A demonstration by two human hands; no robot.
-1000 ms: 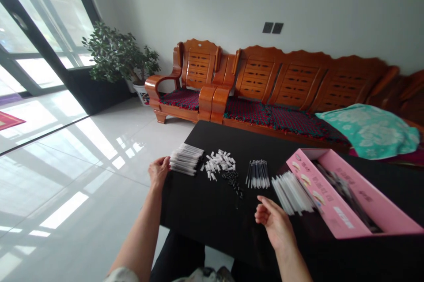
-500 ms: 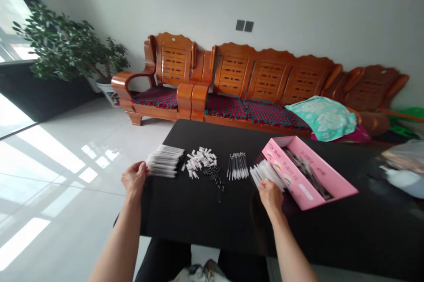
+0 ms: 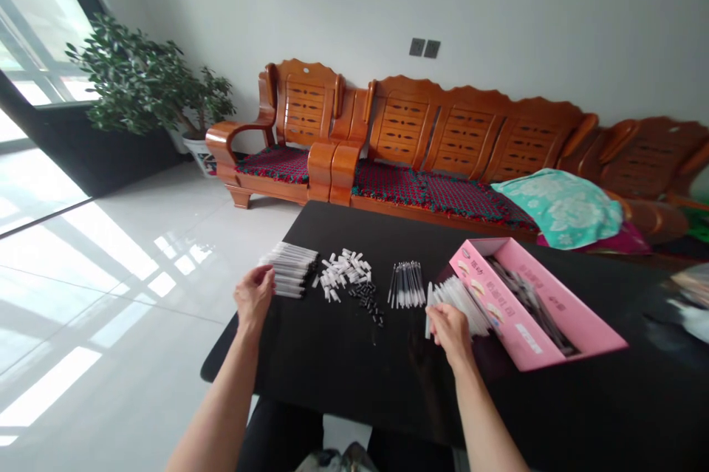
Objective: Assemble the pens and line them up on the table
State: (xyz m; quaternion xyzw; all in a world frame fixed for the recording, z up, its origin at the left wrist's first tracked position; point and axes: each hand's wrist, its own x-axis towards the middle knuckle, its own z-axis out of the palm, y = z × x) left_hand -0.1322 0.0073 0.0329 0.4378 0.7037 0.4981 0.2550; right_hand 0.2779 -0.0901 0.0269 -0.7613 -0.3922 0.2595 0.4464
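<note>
My left hand point(image 3: 254, 295) curls at the left edge of the black table point(image 3: 343, 361), fingertips on a stack of white pen barrels point(image 3: 290, 269). My right hand point(image 3: 448, 326) pinches one white tube point(image 3: 427, 317) drawn from a fanned pile of white tubes point(image 3: 462, 299). Between the hands lie a heap of small white caps point(image 3: 343, 276), a few small black parts point(image 3: 368, 298) and a bunch of thin refills point(image 3: 407, 284).
An open pink box point(image 3: 559, 313) holding dark pens stands right of the tube pile. Behind the table stand a wooden sofa point(image 3: 443, 147) with a teal cloth point(image 3: 559, 207), a potted plant point(image 3: 149, 84) and glossy white floor at left.
My right hand has gone from hovering open over the table to the fanned tubes and closed on one. The left hand stays at the barrel stack. The camera view has swung right.
</note>
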